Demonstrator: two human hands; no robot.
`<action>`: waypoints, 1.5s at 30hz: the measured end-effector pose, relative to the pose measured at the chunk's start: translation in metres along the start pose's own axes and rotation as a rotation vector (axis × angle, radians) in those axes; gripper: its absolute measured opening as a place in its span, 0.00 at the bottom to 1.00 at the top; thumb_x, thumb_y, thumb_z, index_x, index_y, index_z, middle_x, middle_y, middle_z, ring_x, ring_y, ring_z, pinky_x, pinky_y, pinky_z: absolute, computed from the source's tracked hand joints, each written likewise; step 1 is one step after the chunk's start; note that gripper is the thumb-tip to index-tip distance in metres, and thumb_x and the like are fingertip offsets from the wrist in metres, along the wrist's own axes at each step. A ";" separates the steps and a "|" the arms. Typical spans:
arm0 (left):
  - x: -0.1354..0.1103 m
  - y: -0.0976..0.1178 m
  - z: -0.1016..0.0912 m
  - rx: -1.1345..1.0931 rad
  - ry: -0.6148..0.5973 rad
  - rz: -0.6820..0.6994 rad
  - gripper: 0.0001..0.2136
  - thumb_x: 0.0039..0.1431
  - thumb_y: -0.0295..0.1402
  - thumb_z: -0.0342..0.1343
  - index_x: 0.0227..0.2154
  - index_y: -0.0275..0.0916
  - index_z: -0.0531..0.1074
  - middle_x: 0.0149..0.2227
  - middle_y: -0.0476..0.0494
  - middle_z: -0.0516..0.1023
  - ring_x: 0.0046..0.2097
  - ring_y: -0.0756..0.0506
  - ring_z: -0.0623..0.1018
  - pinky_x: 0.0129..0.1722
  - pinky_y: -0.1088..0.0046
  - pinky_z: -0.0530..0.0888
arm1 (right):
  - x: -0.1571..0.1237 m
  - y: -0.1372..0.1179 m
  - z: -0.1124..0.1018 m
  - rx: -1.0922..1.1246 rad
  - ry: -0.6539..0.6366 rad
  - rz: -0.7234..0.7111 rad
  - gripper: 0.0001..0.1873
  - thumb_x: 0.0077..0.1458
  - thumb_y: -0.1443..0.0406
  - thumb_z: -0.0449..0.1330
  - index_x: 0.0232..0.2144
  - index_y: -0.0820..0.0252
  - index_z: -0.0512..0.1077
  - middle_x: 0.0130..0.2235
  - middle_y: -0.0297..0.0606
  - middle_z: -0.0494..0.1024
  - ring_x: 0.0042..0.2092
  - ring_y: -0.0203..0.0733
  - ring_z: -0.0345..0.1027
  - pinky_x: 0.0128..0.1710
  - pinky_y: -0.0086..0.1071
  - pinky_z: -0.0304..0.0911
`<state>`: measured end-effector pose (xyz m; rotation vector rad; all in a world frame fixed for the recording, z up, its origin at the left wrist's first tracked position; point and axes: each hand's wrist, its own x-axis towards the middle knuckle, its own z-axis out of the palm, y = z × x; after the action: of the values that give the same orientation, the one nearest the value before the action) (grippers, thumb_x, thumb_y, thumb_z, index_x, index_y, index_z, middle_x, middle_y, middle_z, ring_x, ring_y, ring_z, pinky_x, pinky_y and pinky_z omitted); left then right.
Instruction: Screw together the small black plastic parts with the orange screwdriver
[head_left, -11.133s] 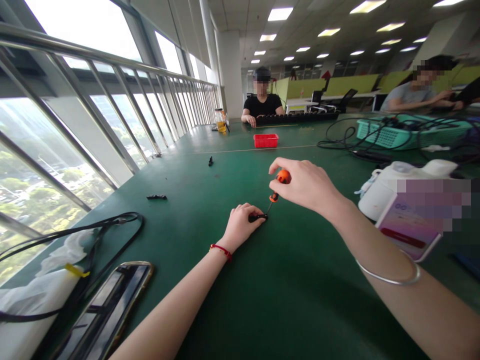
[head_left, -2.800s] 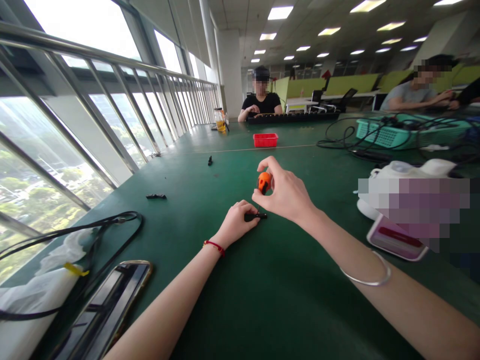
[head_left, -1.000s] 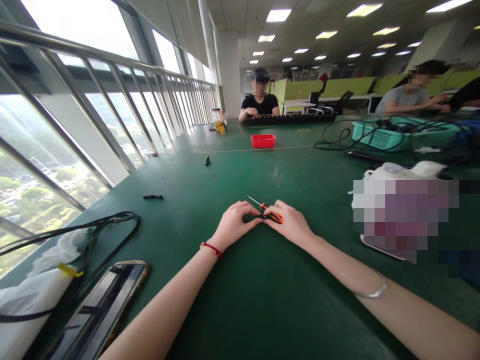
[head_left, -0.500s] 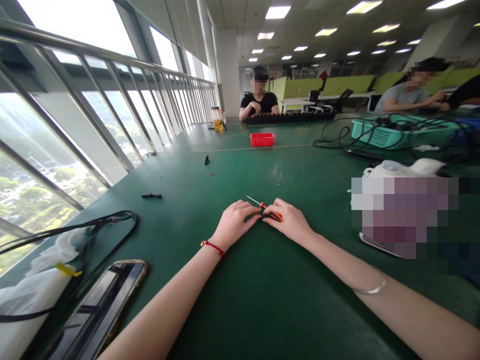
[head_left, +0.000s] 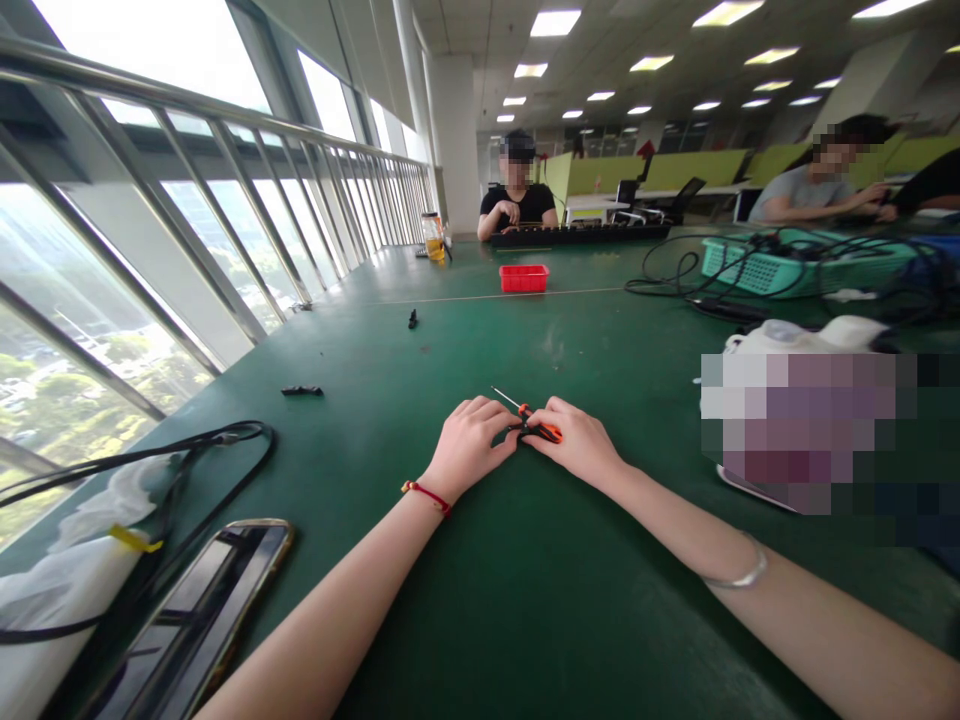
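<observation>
My right hand [head_left: 576, 440] is closed around a screwdriver [head_left: 552, 433] with an orange and black handle. Its thin metal shaft points up and to the left, past the fingertips of my left hand. My left hand [head_left: 474, 438], with a red bracelet at the wrist, has thumb and fingers pinched on a small black part [head_left: 515, 427]. The two hands nearly meet low over the green table [head_left: 480, 600]. The fingers cover most of the black part, so its shape is unclear.
Black pieces [head_left: 302, 390] lie to the left. A phone [head_left: 202, 610] and black cables [head_left: 255, 430] are near left. Farther off are a red bin [head_left: 524, 278], a jar [head_left: 433, 238] and a teal basket [head_left: 787, 265]. A person [head_left: 517, 200] sits opposite; others sit at right.
Both hands and the screwdriver stay in nearly the same place. Slightly more of the black part shows between the fingertips; the hold is the same.
</observation>
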<state>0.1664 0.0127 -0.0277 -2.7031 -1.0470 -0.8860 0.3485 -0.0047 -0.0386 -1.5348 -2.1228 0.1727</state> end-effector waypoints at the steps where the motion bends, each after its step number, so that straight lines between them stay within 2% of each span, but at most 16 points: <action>1: 0.000 0.000 0.000 0.004 0.011 -0.002 0.08 0.56 0.31 0.51 0.34 0.40 0.75 0.34 0.47 0.77 0.37 0.47 0.72 0.38 0.69 0.68 | 0.001 0.000 0.001 -0.015 0.003 0.005 0.09 0.52 0.57 0.57 0.34 0.51 0.73 0.34 0.32 0.67 0.33 0.35 0.65 0.28 0.26 0.54; 7: -0.001 -0.001 0.002 0.002 0.037 -0.023 0.08 0.54 0.29 0.52 0.33 0.39 0.75 0.32 0.45 0.76 0.36 0.47 0.71 0.37 0.70 0.70 | 0.002 0.000 -0.001 0.021 0.043 0.027 0.15 0.49 0.56 0.60 0.41 0.50 0.69 0.37 0.32 0.68 0.34 0.36 0.66 0.28 0.27 0.55; 12: 0.000 0.001 0.002 0.008 0.033 0.005 0.08 0.54 0.29 0.52 0.33 0.38 0.76 0.31 0.45 0.75 0.35 0.47 0.70 0.35 0.70 0.70 | -0.001 -0.001 -0.004 0.076 0.083 -0.053 0.08 0.52 0.61 0.58 0.37 0.51 0.70 0.36 0.31 0.67 0.34 0.34 0.66 0.29 0.26 0.56; 17: 0.001 0.004 -0.001 -0.010 0.018 0.006 0.09 0.55 0.29 0.51 0.34 0.39 0.76 0.31 0.45 0.75 0.35 0.47 0.70 0.37 0.70 0.70 | -0.001 -0.001 -0.004 0.092 0.103 -0.098 0.07 0.54 0.63 0.56 0.36 0.52 0.71 0.36 0.32 0.68 0.34 0.34 0.66 0.31 0.26 0.58; 21: 0.001 0.003 -0.003 -0.032 0.021 -0.049 0.07 0.54 0.32 0.53 0.33 0.41 0.76 0.32 0.46 0.76 0.36 0.47 0.71 0.37 0.69 0.69 | -0.002 0.000 -0.004 0.099 0.124 -0.100 0.07 0.55 0.62 0.55 0.36 0.52 0.71 0.36 0.32 0.68 0.34 0.34 0.66 0.31 0.26 0.58; 26: 0.000 -0.004 -0.002 -0.182 0.059 -0.147 0.06 0.53 0.33 0.55 0.31 0.42 0.76 0.33 0.48 0.76 0.36 0.48 0.72 0.39 0.70 0.70 | -0.004 0.000 -0.009 0.131 0.149 -0.127 0.08 0.54 0.61 0.55 0.36 0.53 0.71 0.36 0.33 0.68 0.33 0.34 0.66 0.31 0.26 0.58; 29: -0.001 -0.008 -0.001 -0.278 0.059 -0.191 0.05 0.53 0.33 0.56 0.31 0.42 0.76 0.36 0.48 0.76 0.38 0.48 0.73 0.43 0.70 0.70 | -0.001 0.005 -0.012 0.173 0.224 -0.072 0.09 0.55 0.61 0.53 0.36 0.56 0.70 0.36 0.34 0.69 0.35 0.35 0.66 0.33 0.27 0.58; 31: -0.001 -0.010 0.001 -0.305 -0.001 -0.182 0.04 0.51 0.34 0.57 0.29 0.43 0.77 0.39 0.49 0.77 0.40 0.48 0.73 0.45 0.69 0.70 | 0.002 0.012 -0.012 0.187 0.255 -0.016 0.09 0.55 0.63 0.52 0.35 0.56 0.70 0.36 0.35 0.69 0.35 0.36 0.67 0.33 0.27 0.59; 35: -0.002 -0.010 0.005 -0.294 -0.127 -0.147 0.04 0.49 0.34 0.58 0.28 0.44 0.77 0.41 0.51 0.77 0.42 0.47 0.73 0.46 0.68 0.69 | 0.008 0.027 -0.011 0.181 0.260 0.088 0.09 0.54 0.64 0.51 0.32 0.56 0.71 0.34 0.35 0.70 0.34 0.37 0.66 0.33 0.28 0.58; 38: -0.002 -0.006 0.005 -0.269 -0.124 -0.183 0.05 0.50 0.34 0.57 0.28 0.44 0.78 0.38 0.50 0.78 0.40 0.47 0.74 0.45 0.68 0.70 | 0.010 0.031 -0.011 0.179 0.247 0.123 0.09 0.53 0.64 0.51 0.32 0.55 0.72 0.34 0.35 0.71 0.33 0.37 0.66 0.32 0.29 0.57; 41: -0.004 -0.007 -0.007 -0.200 -0.080 -0.304 0.07 0.50 0.34 0.56 0.29 0.43 0.78 0.37 0.49 0.78 0.39 0.46 0.74 0.44 0.68 0.71 | 0.009 0.031 -0.011 0.182 0.216 0.148 0.10 0.53 0.64 0.51 0.32 0.55 0.72 0.34 0.35 0.71 0.33 0.37 0.65 0.31 0.29 0.57; 45: -0.021 -0.029 -0.046 -0.007 -0.053 -0.480 0.09 0.50 0.38 0.55 0.29 0.44 0.78 0.38 0.48 0.77 0.41 0.44 0.74 0.42 0.67 0.70 | 0.007 0.030 -0.010 0.161 0.189 0.156 0.10 0.53 0.63 0.51 0.32 0.54 0.73 0.34 0.34 0.71 0.33 0.37 0.65 0.29 0.28 0.55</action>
<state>0.1133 0.0084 -0.0049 -2.5279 -1.7494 -0.8779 0.3772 0.0104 -0.0393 -1.5558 -1.8005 0.2367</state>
